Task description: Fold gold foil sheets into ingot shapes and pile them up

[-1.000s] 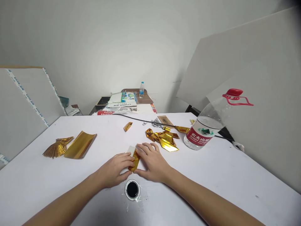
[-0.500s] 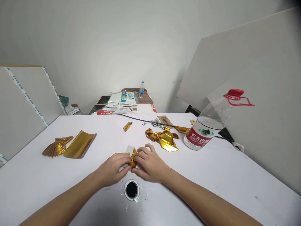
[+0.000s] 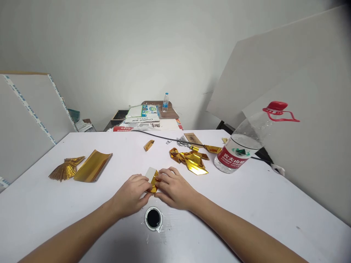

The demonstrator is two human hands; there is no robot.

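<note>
Both my hands rest together on the white table (image 3: 274,204), near its front middle. Between them lies a small piece of gold foil paper (image 3: 153,179) with its white back showing at the top. My left hand (image 3: 131,195) pinches its left side with fingers curled. My right hand (image 3: 172,188) presses on its right side, fingers bent over the fold. Most of the piece is hidden under my fingers.
A pile of folded gold pieces (image 3: 192,159) lies behind my right hand. A water bottle (image 3: 241,149) with a red cap leans at the right. A gold fan (image 3: 64,171) and a curled gold sheet (image 3: 93,166) lie at the left. A round hole (image 3: 153,218) is near me.
My fingers have drawn closer over the gold paper, which now looks shorter and more folded. Both hands shifted slightly away from me.
</note>
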